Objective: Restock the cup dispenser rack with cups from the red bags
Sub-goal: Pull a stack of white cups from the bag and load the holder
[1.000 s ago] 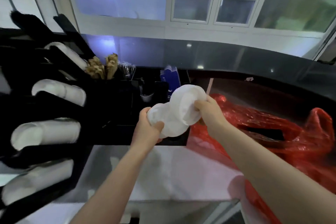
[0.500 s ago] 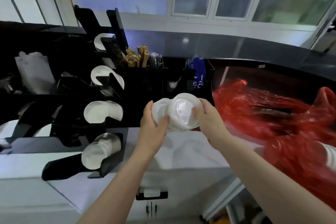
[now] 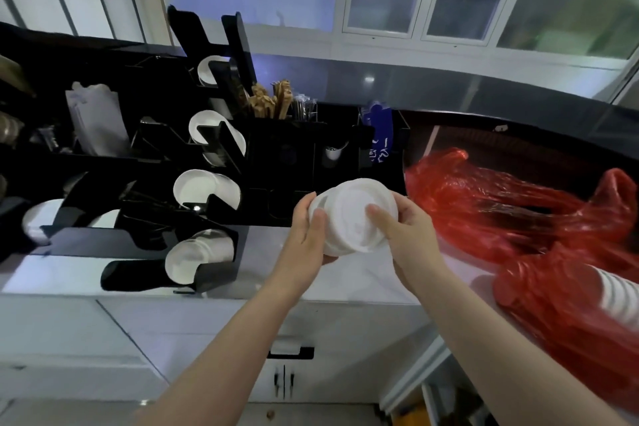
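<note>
Head view: both hands, left hand [image 3: 306, 235] and right hand [image 3: 404, 232], grip a white cup stack [image 3: 352, 218] with curled fingers [image 3: 378, 213]; red bags [image 3: 518, 218] lie right of them, dispenser rack [image 3: 207, 162] left.

café counter, cup dispenser rack [image 3: 204, 190], stirrers [image 3: 271, 102]

Left hand [image 3: 304, 239] and right hand [image 3: 408, 235] gripping a white cup stack [image 3: 352, 218] end-on above a pale surface [image 3: 363, 280], black dispenser rack [image 3: 211, 156] with white cups at left, red bags [image 3: 518, 218] at right
</note>
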The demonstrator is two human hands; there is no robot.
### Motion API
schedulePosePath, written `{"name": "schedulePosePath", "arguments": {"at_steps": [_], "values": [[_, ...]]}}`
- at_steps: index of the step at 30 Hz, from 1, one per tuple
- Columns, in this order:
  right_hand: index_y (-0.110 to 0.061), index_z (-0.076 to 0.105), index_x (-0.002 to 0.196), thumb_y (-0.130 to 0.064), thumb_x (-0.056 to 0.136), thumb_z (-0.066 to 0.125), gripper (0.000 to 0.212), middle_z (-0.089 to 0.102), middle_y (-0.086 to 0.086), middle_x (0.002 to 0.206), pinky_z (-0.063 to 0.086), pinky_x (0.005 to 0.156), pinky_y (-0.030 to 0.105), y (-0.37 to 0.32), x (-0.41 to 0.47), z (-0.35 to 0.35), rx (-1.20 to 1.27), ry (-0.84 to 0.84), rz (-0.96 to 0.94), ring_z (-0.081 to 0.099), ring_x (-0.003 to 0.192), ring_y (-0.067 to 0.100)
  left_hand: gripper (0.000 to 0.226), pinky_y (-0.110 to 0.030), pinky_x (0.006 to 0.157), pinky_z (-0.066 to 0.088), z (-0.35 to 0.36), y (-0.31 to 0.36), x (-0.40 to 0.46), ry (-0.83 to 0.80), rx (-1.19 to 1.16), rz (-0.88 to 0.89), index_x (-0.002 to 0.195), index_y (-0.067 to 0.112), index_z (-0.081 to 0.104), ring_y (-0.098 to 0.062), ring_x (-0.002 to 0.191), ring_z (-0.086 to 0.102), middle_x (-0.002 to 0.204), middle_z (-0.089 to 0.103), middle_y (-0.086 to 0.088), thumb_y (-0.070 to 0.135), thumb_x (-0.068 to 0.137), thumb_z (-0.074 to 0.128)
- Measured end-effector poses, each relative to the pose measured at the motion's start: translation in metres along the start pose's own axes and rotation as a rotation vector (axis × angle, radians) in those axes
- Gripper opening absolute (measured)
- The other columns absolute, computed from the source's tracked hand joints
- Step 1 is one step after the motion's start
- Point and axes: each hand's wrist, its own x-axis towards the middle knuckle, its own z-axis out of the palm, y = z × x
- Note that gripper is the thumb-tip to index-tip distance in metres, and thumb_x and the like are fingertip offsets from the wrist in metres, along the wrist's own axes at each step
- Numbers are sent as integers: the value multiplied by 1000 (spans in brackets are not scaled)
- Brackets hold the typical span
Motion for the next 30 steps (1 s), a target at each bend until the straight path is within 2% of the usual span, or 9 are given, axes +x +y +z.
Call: {"name": "schedulePosePath", "arguments": {"at_steps": [5, 8, 11, 15, 17, 21, 25, 28, 30], "values": [[-29, 68, 105, -18, 87, 66, 21, 71, -11, 100, 54, 70, 22, -2, -11, -15, -51, -40, -13, 67, 91, 8, 69, -19, 71, 54, 23, 8, -16, -48, 10, 34, 138, 38, 27, 7, 100, 58, 123, 46, 17, 69, 80, 48], [-26, 64, 108, -16, 88, 65, 23, 67, -2, 109, 58, 79, 39, 1, -17, -19, 17, -128, 56, 64, 102, 23, 91, -26, 82, 55, 22, 10, -28, -13, 120, 67, 142, 37, 24, 1, 109, 56, 125, 44, 21, 67, 64, 60], [-29, 59, 107, -17, 81, 65, 29, 61, 4, 116, 52, 87, 55, -1, -23, -15, 68, -267, 91, 58, 110, 35, 83, -9, 78, 48, 12, 15, -50, 25, 221, 133, 135, 48, 29, 10, 107, 50, 117, 44, 36, 56, 63, 69], [-42, 50, 129, -23, 70, 70, 65, 54, 0, 133, 49, 97, 48, -15, -29, 9, 4, -489, 60, 57, 116, 25, 69, -13, 78, 49, -19, 37, -79, 77, 244, 173, 130, 54, 36, 2, 112, 52, 119, 47, 33, 43, 68, 66], [-36, 50, 134, -24, 68, 72, 71, 57, -1, 130, 48, 99, 48, -27, -30, 27, -5, -580, 50, 59, 115, 21, 69, -19, 77, 52, -40, 52, -94, 89, 259, 184, 130, 53, 38, -2, 109, 54, 117, 48, 30, 40, 67, 63], [-33, 54, 131, -34, 66, 73, 68, 63, -5, 119, 55, 86, 40, -52, -40, 76, -72, -792, -53, 63, 108, 20, 69, -23, 75, 52, -84, 73, -123, 133, 248, 221, 129, 53, 40, -6, 102, 57, 120, 49, 18, 35, 65, 60], [-35, 57, 119, -37, 65, 73, 56, 65, -8, 109, 55, 74, 31, -71, -60, 141, -76, -885, -119, 65, 98, 17, 75, -31, 82, 53, -140, 85, -154, 198, 196, 272, 135, 45, 35, -18, 109, 59, 129, 51, -4, 36, 65, 64], [-35, 54, 118, -36, 67, 74, 55, 64, -18, 105, 53, 73, 26, -76, -80, 198, -96, -899, -137, 65, 96, 9, 74, -34, 85, 53, -192, 90, -179, 262, 191, 267, 135, 41, 38, -18, 108, 60, 123, 57, 1, 37, 66, 63], [-32, 51, 120, -31, 71, 72, 53, 63, -18, 107, 54, 75, 26, -73, -97, 241, -100, -896, -145, 63, 98, 7, 66, -28, 80, 52, -229, 93, -197, 305, 177, 252, 129, 44, 44, -11, 107, 61, 118, 61, 10, 37, 66, 62]]}}
